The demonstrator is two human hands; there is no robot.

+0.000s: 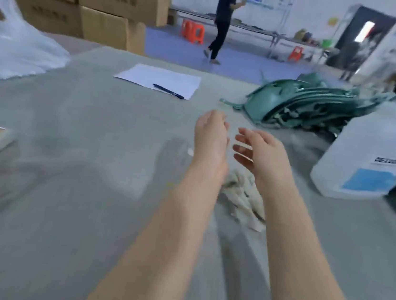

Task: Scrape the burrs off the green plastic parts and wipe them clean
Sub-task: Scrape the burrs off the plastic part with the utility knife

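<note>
1. Hovering above the grey table (60, 207), both bare hands were raised side by side and held nothing.
2. The left hand (210, 136) had its fingers loosely curled inward, relaxed and empty.
3. The right hand (261, 155) was spread, fingers straight, palm turned toward the left hand.
4. The green plastic parts (304, 108) lay heaped on the table beyond the right hand, well apart from it.
5. A crumpled whitish cloth (243, 200) lay on the table under the right wrist.
6. A translucent jug (370, 156) stood beside the heap; a pen (168, 91) rested on a paper sheet (160, 79) farther back.
</note>
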